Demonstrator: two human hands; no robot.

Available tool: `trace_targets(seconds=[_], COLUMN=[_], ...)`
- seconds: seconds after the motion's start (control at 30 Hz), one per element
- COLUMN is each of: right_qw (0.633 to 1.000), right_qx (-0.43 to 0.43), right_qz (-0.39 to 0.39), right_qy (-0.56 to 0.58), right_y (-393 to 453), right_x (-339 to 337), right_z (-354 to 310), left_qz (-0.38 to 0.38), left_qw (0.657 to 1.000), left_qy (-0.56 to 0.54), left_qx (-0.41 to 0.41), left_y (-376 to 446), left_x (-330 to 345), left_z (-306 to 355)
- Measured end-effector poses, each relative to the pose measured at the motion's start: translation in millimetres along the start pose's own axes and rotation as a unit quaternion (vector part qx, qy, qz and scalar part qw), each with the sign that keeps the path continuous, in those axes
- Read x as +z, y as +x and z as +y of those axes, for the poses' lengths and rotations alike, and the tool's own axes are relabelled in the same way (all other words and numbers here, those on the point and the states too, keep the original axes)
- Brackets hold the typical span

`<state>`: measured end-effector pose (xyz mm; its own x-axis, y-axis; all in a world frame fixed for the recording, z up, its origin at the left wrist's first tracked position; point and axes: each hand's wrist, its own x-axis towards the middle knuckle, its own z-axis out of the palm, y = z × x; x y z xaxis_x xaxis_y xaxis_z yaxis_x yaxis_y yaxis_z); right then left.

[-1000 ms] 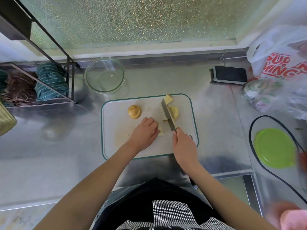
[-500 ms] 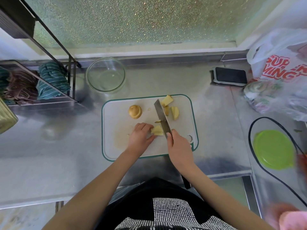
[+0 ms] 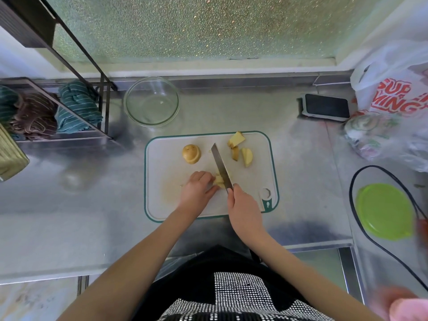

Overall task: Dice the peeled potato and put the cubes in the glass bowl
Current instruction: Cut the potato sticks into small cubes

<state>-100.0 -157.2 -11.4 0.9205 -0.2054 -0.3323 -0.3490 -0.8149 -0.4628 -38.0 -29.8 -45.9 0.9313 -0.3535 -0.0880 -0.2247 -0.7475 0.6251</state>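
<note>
A white cutting board (image 3: 254, 205) with a green rim lies on the steel counter. My left hand (image 3: 196, 189) holds a pale yellow potato piece (image 3: 218, 180) down with curled fingers. My right hand (image 3: 243, 205) grips the knife (image 3: 221, 166), whose blade rests across that piece. A rounded potato chunk (image 3: 191, 154) sits at the board's back left. Three cut pieces (image 3: 240, 150) lie at the back right. The glass bowl (image 3: 151, 101) stands behind the board to the left, holding only a tiny scrap.
A black wire rack (image 3: 69, 100) with folded cloths stands at the left. A phone (image 3: 326, 107) lies at the back right beside plastic bags (image 3: 393, 89). A green lid (image 3: 384, 210) and a black cable (image 3: 356, 181) lie at the right.
The knife has swung left from the cut pieces at the back right onto the piece under my left hand. That hand drew back slightly toward me.
</note>
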Motion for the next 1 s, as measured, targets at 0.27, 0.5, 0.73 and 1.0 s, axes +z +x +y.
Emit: trace_targets(seconds=[0.27,0.5,0.73,1.0], right_qw=[0.999,0.999,0.997,0.998], right_qx=[0.009,0.013,-0.011,-0.037], right_qz=[-0.037,-0.015,0.018,0.008], right_qy=[-0.029,0.045,0.068,0.046], right_y=[6,11,4,-1], right_x=[1,-20,-23,-9], right_z=[0,14,3,-7], left_qz=[0.001,0.002,0.007,0.015], left_qw=[1.0,1.0,0.987,0.952], left_qy=[-0.003,-0.021,-0.12,-0.216], left_qx=[0.0,-0.005,-0.106,-0.214], left_y=[2,2,-4,-8], left_x=[0,0,-5,-14], left_z=[2,0,5,12])
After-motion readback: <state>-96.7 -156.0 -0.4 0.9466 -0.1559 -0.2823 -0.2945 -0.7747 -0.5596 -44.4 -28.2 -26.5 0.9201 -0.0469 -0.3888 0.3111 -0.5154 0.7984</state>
